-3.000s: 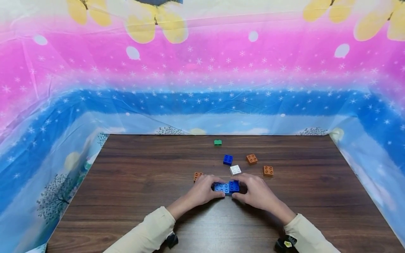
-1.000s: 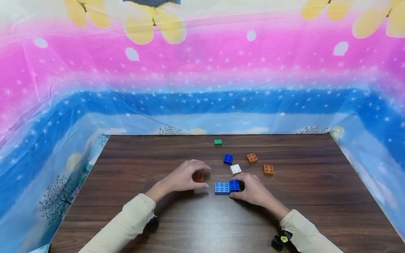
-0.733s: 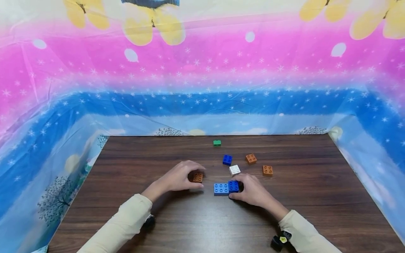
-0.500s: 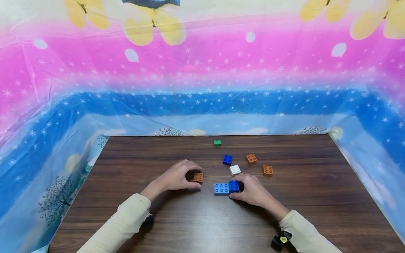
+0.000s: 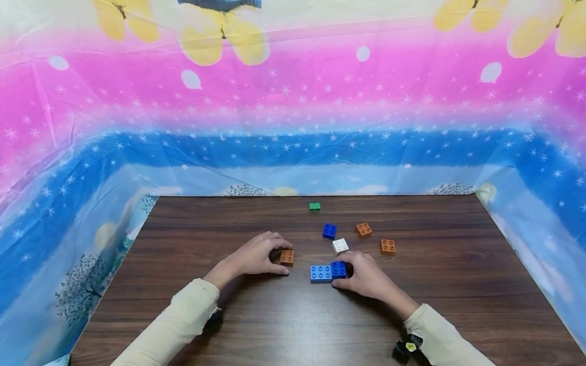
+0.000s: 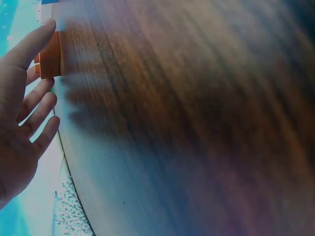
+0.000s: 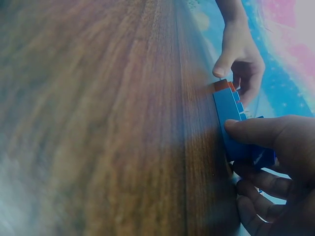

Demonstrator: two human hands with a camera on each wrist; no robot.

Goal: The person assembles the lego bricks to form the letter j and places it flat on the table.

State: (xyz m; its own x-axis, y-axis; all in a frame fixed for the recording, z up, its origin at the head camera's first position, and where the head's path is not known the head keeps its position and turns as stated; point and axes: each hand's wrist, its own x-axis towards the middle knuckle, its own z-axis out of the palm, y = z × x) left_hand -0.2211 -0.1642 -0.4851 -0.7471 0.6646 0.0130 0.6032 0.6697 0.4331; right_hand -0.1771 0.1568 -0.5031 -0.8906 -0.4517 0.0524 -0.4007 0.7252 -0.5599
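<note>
In the head view, my right hand grips the right end of a light blue toy building brick with a dark blue brick stacked on that end. Its thumb presses the light blue side in the right wrist view; some fingertips are hidden behind the bricks. My left hand is around an orange brick on the table, thumb on the near side and fingers on the far side. A narrow gap shows between thumb and brick in the right wrist view.
Beyond the hands lie a white brick, a second dark blue brick and two more orange bricks. A small green brick sits near the far edge of the wooden table. Patterned cloth surrounds the table.
My left hand has let go of the light blue brick and moved left to the orange brick, its thumb and fingers drawing closer together. The right hand stays on the blue bricks.
</note>
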